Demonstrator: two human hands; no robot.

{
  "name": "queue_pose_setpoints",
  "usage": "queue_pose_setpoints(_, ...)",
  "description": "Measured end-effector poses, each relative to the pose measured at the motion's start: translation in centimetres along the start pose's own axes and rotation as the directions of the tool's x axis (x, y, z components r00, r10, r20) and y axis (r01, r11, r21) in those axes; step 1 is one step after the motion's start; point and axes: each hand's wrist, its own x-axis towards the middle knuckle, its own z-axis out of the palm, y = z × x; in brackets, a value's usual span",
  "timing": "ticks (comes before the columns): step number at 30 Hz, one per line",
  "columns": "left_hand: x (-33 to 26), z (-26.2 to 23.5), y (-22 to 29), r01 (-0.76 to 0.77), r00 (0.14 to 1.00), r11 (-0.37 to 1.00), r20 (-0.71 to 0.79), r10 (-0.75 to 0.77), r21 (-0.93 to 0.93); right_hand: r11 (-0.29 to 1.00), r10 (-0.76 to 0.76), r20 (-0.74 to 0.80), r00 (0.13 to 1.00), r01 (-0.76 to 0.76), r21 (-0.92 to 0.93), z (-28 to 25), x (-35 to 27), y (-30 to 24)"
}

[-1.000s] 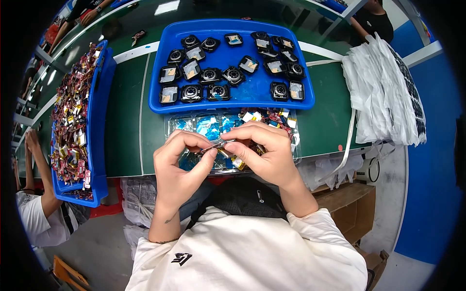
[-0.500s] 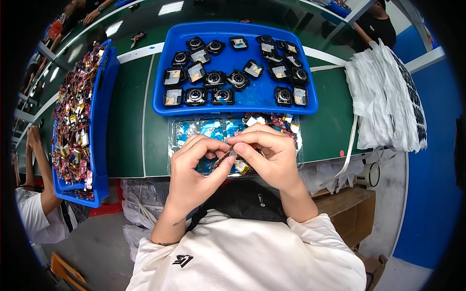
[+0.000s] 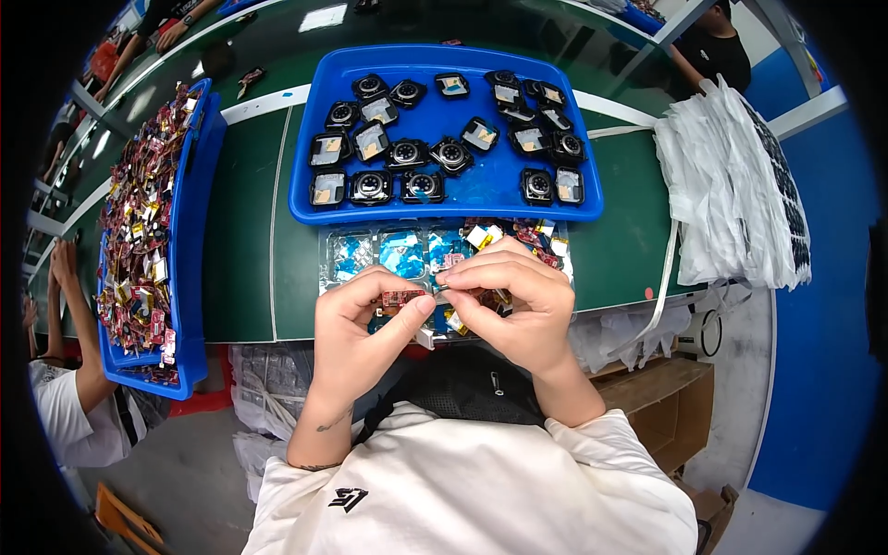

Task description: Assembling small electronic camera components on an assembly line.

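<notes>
Here your left hand (image 3: 356,328) and right hand (image 3: 513,301) met, curled fingers pinched shut on a small red part (image 3: 404,297) above the clear tray (image 3: 370,254).

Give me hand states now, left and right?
Left hand: closed, pinching a small red part.
Right hand: closed, pinching the same part's end.

I'm on a factory assembly line: a long green counter (image 3: 250,250), blue trays (image 3: 481,190) of small parts (image 3: 407,153), a co-worker (image 3: 65,407) beside me.
</notes>
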Motion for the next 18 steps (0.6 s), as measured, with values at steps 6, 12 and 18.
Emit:
queue_pose_setpoints(6,0.1,-0.3,0.2,-0.250,0.968,0.909,0.057,0.246,0.333,0.997,0.050,0.048,0.998,-0.053,0.050,-0.3,-0.5,-0.1)
queue_pose_setpoints(12,0.0,-0.1,0.5,-0.382,0.924,0.875,0.109,0.367,0.296,0.628,0.325,0.345,0.881,-0.473,0.617,-1.5,-0.4,-0.5)
queue_pose_setpoints(18,0.3,0.1,0.3,-0.468,0.881,0.815,0.114,0.459,0.341,0.614,0.328,0.395,0.858,-0.512,0.601,-1.2,-0.7,-0.5)
